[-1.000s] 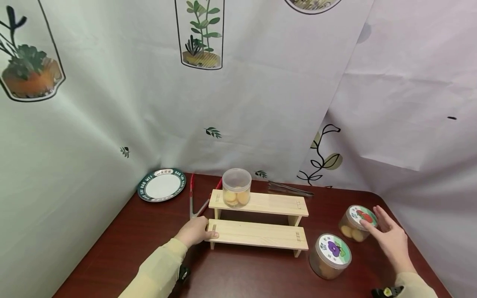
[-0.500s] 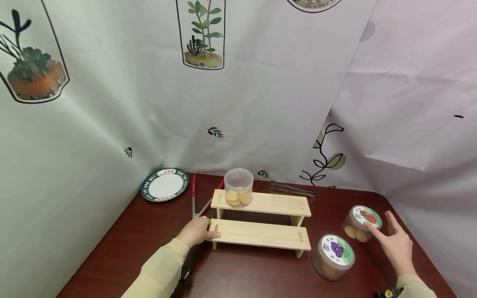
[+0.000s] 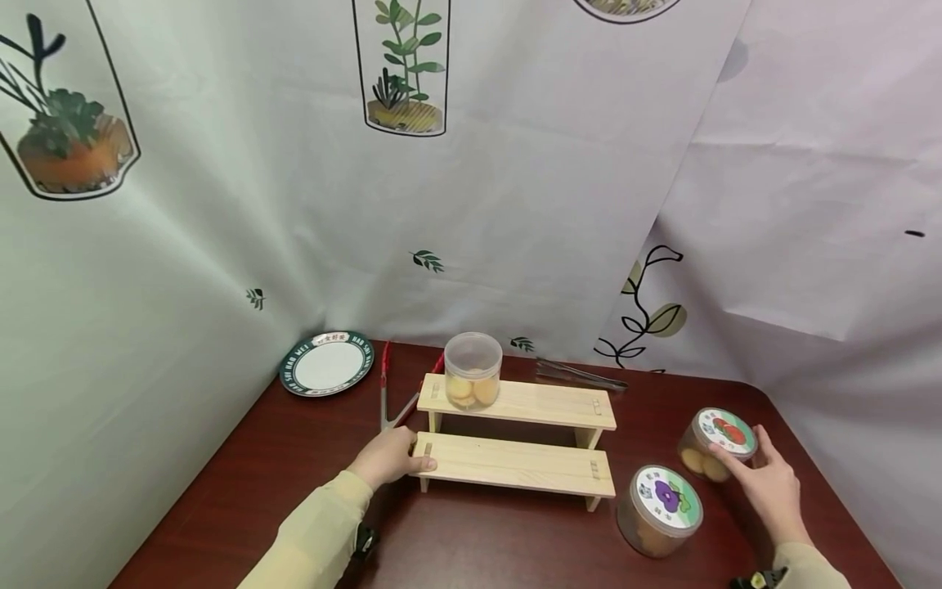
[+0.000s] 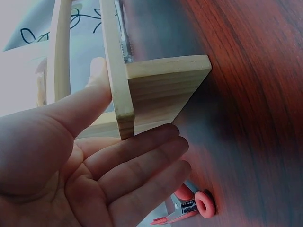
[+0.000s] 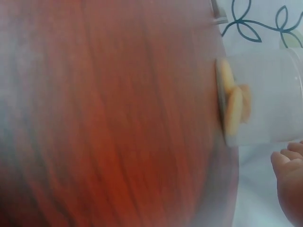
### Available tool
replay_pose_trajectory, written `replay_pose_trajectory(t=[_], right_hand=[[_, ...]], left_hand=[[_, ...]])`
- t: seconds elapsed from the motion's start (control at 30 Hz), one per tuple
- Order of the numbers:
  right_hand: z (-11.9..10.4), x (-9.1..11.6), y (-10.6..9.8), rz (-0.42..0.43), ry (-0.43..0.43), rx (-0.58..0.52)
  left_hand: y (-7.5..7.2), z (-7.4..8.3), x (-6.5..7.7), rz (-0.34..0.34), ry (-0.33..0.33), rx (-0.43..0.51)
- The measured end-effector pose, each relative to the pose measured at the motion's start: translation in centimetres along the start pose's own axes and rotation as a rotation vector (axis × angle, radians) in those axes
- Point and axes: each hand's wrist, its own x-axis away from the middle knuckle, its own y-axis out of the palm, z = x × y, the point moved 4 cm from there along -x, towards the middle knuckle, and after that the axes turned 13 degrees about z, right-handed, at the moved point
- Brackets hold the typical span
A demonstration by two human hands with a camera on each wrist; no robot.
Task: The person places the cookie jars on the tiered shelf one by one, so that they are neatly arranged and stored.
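Note:
My left hand [image 3: 388, 459] grips the left end of a two-tier wooden shelf [image 3: 515, 462]. In the left wrist view its thumb lies over the board [image 4: 120, 90], with the other fingers spread along the side panel. At the right, my right hand [image 3: 769, 492] holds a clear lidded jar [image 3: 728, 433] with a tomato picture on the lid, thumb at the near rim and fingers on the far side. Round cookies [image 5: 234, 106] lie in its bottom in the right wrist view. Nearer to me stands another jar [image 3: 658, 511], with a purple picture on its lid.
A lidless clear jar [image 3: 473, 372] with cookies stands on the shelf's upper tier. Behind are a green-rimmed plate [image 3: 327, 364], a red-handled tool [image 3: 397, 405] partly hidden by the shelf, and metal tongs [image 3: 581, 375]. Printed cloth [image 3: 515, 204] hangs around the dark red table [image 3: 243, 499].
My right hand's fingers and thumb have closed in around the tomato-lidded jar. The left hand stays on the shelf. The head view has shifted slightly.

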Motion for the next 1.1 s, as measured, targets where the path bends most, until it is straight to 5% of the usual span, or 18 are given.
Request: replay_pose_trajectory(t=[1.1], right_hand=[[-0.42, 0.13, 0.47, 0.043, 0.081, -0.013]], left_hand=[[0.29, -0.41, -0.26, -0.004, 0.018, -0.007]])
